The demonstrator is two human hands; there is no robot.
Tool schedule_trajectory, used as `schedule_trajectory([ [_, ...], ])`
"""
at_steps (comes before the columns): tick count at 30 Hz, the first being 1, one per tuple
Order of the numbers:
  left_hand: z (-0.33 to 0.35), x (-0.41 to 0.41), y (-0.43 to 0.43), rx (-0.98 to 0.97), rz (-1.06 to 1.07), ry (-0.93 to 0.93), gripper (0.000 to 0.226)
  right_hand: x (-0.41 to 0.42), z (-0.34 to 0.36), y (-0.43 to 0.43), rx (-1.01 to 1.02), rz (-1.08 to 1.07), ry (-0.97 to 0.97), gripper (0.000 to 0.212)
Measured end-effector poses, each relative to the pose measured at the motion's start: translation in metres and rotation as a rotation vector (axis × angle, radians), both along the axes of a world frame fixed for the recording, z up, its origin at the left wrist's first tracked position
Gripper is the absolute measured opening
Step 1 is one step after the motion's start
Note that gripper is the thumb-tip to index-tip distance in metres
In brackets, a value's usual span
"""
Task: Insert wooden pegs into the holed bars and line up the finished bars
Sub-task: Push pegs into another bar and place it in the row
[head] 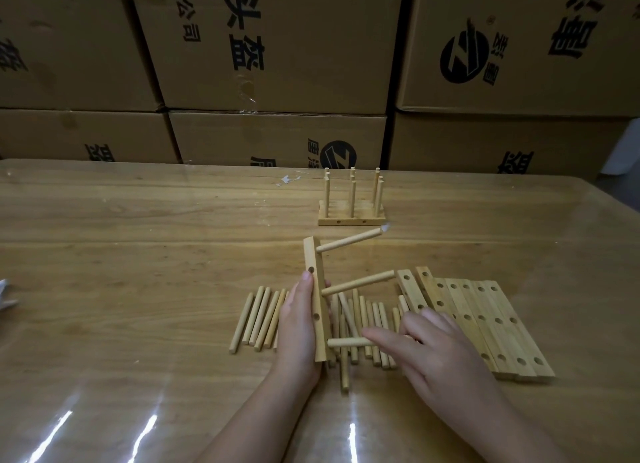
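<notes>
**Left hand [301, 327] grips a holed bar [313, 258] on end; right hand [440, 351] holds a third peg [348, 341] at the bar's lowest hole.**

Stacked brown cartons [277, 46] fill the background, printed in black with 头盔, 限公司 and a round Z-shaped logo [464, 57]. The wood-grain table [138, 254] has a glossy surface showing light streaks. Unfilled bars [485, 324] lie flat, side by side, just right of the right hand. Finished bars [351, 221] stand packed together at far centre, pegs upright. The holed bar stands near centre among loose pegs [259, 317], with two seated pegs [358, 282] projecting right. The left thumb lies up its left face and the fingers wrap behind. The right index finger stretches along the third peg; the thumb is hidden.
</notes>
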State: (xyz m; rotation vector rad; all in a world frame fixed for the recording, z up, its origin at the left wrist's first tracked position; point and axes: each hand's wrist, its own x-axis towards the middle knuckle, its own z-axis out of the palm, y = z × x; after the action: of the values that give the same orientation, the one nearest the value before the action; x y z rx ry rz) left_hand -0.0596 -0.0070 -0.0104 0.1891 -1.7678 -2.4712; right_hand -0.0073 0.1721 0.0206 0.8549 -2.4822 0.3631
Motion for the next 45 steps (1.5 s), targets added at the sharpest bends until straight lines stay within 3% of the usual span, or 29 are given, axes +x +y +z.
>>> schedule_trajectory([
  [11,-0.003,0.001,0.004,-0.162,0.067,0.095,0.035,0.003,0.004,-0.003,0.039,-0.025,-0.014,0.046],
  [18,-0.002,0.001,0.003,-0.186,0.065,0.135,0.035,0.003,0.000,-0.007,-0.041,-0.001,-0.086,0.017],
  [23,-0.002,0.002,0.002,-0.165,0.057,0.169,0.044,0.004,-0.002,-0.007,-0.097,-0.012,-0.208,0.027],
  [28,-0.002,0.003,0.002,-0.191,0.076,0.223,0.059,0.004,-0.004,-0.008,-0.148,-0.010,-0.275,0.020],
  [34,-0.004,0.004,0.003,-0.187,0.062,0.208,0.041,0.005,-0.005,-0.008,-0.211,-0.017,-0.359,0.023],
  [45,-0.005,0.006,0.005,-0.220,0.078,0.268,0.038,0.000,-0.011,-0.004,-0.295,-0.041,-0.525,0.020],
])
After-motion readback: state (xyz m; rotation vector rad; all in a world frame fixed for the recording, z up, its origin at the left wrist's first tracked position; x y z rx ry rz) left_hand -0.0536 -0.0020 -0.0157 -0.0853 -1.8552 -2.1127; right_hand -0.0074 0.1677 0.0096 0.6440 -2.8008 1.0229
